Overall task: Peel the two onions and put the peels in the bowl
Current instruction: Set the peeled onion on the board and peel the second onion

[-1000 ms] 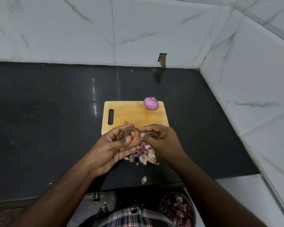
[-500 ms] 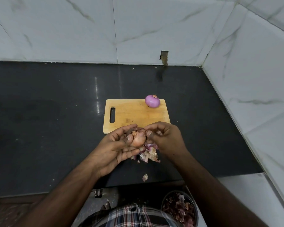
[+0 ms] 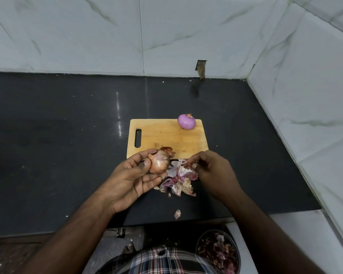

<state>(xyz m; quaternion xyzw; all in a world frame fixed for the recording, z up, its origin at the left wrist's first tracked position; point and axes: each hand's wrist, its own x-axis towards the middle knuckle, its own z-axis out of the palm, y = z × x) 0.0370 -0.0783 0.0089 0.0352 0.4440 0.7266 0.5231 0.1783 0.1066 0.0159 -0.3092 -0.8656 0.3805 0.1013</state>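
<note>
My left hand (image 3: 133, 177) cradles an unpeeled brownish onion (image 3: 159, 161) just in front of the wooden cutting board (image 3: 162, 137). To its right, my right hand (image 3: 212, 171) pinches a strip of peel over a pile of purple and papery peels (image 3: 179, 179) lying on the black counter. A peeled purple onion (image 3: 186, 121) rests on the board's far right corner. The bowl (image 3: 218, 252), holding several peels, sits low at the bottom right, below the counter edge.
One loose scrap of peel (image 3: 177, 214) lies near the black counter's (image 3: 67, 135) front edge. White marble-look tile walls close the back and the right side. A checked shirt shows at the bottom middle.
My hands have come apart: the right hand pulled away to the right with a strip of peel, and the onion in my left hand is more exposed.
</note>
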